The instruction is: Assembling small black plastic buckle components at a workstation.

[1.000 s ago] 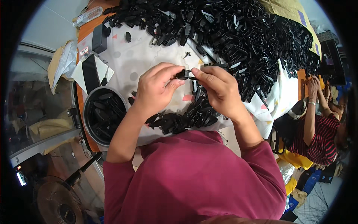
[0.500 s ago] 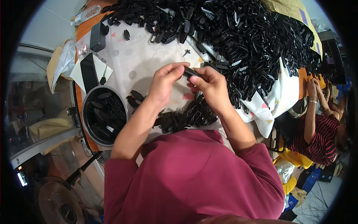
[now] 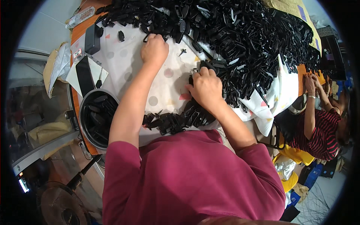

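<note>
At the near edge of a large heap of small black clip-like plastic pieces, my left hand reaches far forward with fingers bent down. A black piece shows at its fingertips, and the fingers close on it. My right hand is lower and to the right, palm down over more black pieces, its thumb spread from the bent fingers. What lies under that palm is hidden. Between me and the hands runs a low row of black pieces along the cloth.
At left stands a metal pot holding black pieces, beside a dark phone-like slab on white card. Beyond are a black box and a clear bottle. A fan is low left. Another person works at right.
My hands have parted from a dark piece they held together. The left has moved forward to the heap's edge; the right has come down slightly onto black pieces at the right.
</note>
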